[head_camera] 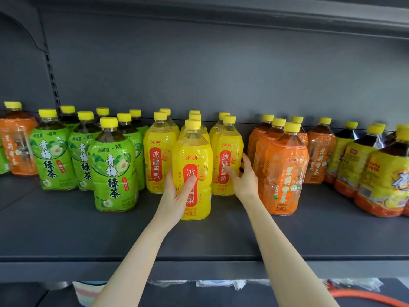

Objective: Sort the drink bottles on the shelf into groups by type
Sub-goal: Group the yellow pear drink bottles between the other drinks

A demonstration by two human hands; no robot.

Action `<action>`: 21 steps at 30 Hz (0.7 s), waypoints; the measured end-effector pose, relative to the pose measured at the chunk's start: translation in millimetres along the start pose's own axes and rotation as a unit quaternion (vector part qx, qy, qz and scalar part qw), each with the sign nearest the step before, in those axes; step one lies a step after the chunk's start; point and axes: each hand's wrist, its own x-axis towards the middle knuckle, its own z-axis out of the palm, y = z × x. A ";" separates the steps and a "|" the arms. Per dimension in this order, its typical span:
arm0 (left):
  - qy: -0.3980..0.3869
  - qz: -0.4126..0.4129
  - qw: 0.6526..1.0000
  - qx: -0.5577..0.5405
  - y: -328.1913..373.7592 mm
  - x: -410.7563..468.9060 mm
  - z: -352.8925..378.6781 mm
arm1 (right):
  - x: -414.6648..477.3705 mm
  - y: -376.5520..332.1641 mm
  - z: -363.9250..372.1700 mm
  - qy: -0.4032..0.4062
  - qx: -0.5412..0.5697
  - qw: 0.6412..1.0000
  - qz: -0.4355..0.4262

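Nearing done: left hand grips front pear bottle, right hand its neighbour; you've one orange bottle stranded far left.

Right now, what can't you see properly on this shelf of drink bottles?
Head view:
Left hand: fingers hidden behind the front yellow plastic pear-drink bottle it grips.
Rear yellow bottles: hidden by front ones, count unclear.
Dark-tea plastic bottles in yellow-orange wrap: cut off by the right edge.
Pale crumpled things under the grey shelf: blurred, cut off below.
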 end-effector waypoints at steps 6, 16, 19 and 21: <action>0.001 -0.009 1.000 -0.005 2.2 -2.3 0.1 | -2.2 -3.5 0.4 0.000 -0.012 1.000 0.008; -0.022 -0.031 0.995 0.091 -9.9 -16.4 -19.8 | -63.8 -20.9 5.6 -0.086 0.092 0.991 -0.052; -0.034 -0.019 0.993 0.111 -9.7 -15.9 -21.9 | -70.5 -20.0 13.5 -0.149 0.109 0.981 -0.061; -0.045 -0.018 0.992 0.115 -7.8 -13.5 -21.6 | -71.7 -17.9 16.4 -0.148 0.113 0.980 -0.064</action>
